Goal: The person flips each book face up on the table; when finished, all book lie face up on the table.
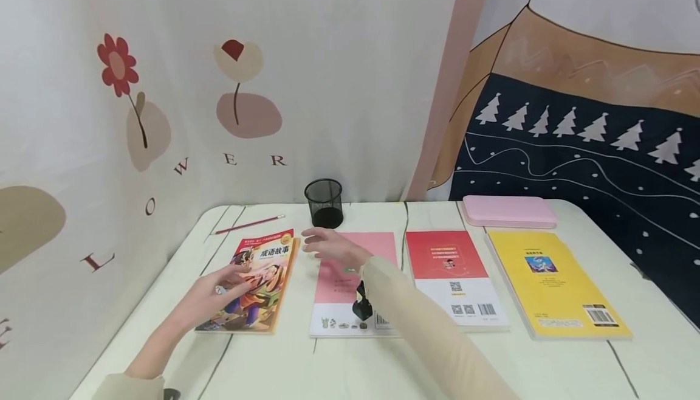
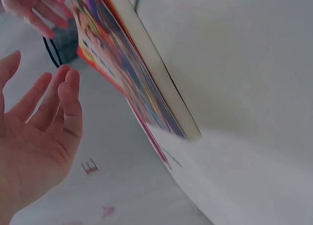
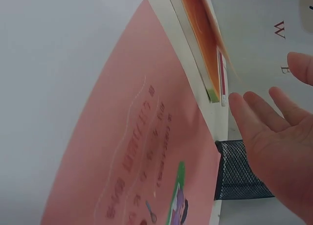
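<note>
My left hand (image 1: 216, 293) hovers over the left side of an illustrated storybook (image 1: 268, 284), its fingers loosely bent and a ring on one of them. In the left wrist view, a gap shows between this hand (image 2: 41, 132) and the storybook (image 2: 132, 73). My right hand (image 1: 335, 246) reaches left above the top of a pink-and-white book (image 1: 330, 290), fingers extended. Nothing is held in that hand (image 3: 279, 137), as the right wrist view shows. The storybook's cover looks slightly lifted along its right edge.
Behind the books stand a black mesh pen cup (image 1: 324, 199) and a red pencil (image 1: 250, 224). To the right lie a red-and-white book (image 1: 454, 278), a yellow book (image 1: 552, 290) and a pink case (image 1: 510, 211). A printed curtain (image 1: 350, 84) hangs along the table's back edge.
</note>
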The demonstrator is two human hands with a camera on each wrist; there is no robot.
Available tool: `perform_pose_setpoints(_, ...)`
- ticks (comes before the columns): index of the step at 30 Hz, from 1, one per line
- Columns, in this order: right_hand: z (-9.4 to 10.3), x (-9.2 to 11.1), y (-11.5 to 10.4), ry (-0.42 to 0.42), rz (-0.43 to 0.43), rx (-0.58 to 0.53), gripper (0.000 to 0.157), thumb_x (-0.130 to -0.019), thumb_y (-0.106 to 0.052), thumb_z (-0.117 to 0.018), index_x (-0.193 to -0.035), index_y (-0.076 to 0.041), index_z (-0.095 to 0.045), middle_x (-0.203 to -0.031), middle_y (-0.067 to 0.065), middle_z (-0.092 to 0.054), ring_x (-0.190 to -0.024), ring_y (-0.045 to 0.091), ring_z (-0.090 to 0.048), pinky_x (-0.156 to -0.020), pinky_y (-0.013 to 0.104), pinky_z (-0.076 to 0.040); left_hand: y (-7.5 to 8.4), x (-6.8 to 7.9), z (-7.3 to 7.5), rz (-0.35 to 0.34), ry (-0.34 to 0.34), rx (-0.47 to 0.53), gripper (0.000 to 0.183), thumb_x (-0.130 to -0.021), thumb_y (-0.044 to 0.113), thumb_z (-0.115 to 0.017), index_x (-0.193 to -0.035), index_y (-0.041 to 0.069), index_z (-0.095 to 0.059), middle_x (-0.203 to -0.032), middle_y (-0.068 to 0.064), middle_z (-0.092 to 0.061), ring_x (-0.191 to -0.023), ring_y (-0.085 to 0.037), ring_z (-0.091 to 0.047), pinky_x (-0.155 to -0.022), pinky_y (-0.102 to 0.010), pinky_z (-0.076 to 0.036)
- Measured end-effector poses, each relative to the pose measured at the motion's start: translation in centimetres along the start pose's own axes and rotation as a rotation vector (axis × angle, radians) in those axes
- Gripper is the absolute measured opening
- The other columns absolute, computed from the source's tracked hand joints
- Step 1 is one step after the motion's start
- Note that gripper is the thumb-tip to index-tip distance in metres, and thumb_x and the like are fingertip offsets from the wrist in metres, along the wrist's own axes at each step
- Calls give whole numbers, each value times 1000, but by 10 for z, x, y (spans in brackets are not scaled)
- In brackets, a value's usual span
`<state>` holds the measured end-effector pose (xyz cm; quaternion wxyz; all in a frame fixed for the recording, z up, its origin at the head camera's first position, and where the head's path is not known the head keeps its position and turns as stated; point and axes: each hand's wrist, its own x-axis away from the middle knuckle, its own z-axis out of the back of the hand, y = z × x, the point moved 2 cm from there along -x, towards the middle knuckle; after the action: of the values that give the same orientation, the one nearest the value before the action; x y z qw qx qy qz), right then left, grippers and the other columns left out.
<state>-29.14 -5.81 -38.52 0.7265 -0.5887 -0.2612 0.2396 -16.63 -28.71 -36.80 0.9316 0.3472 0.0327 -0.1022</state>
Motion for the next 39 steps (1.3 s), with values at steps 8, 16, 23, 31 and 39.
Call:
perform_pose_setpoints(8,15,16,1,36,-2,101,43,-86,-24,-56,-126,-12,-46,-125,9,-47,-107,17,-47,-90,35,-37,29,-10,-32,-132,-98,65,34,-85,20,-60,-110,-2,-56,-94,-6,-61,-81,-17,-57,-65,-27,-48)
perform_pose_setpoints(16,34,34,3,30,-20,215,37,-89,-19,-50,-126,-13,-46,-122,6,-48,-109,16,-45,-90,36,-37,43,-15,-56,-120,-176,47,33,-84,22,-61,-111,4,-56,-104,-8,-57,-77,-14,-53,-63,-24,-45)
perform_pose_setpoints(23,53,44,10,45,-16,236,38,-89,-15,-49,-126,-7,-46,-124,11,-47,-110,20,-44,-88,38,-38,50,-16,-71,-73,-235,54,36,-83,28,-61,-112,7,-55,-111,-8,-53,-72,-12,-52,-57,-24,-45)
perform_pose_setpoints(31,79,54,14,108,-34,275,33,-87,-13,-52,-119,-4,-53,-109,9,-55,-101,21,-49,-88,38,-38,61,-15,-81,-48,-274,46,42,-82,27,-63,-116,6,-53,-116,-12,-51,-74,-13,-52,-60,-25,-45)
perform_pose_setpoints(39,107,61,21,196,-111,310,30,-86,-5,-51,-115,-2,-54,-93,12,-55,-83,29,-53,-72,37,-47,65,-11,-91,-33,-331,80,51,-78,27,-66,-120,4,-49,-118,-15,-49,-62,-13,-51,-50,-25,-45)
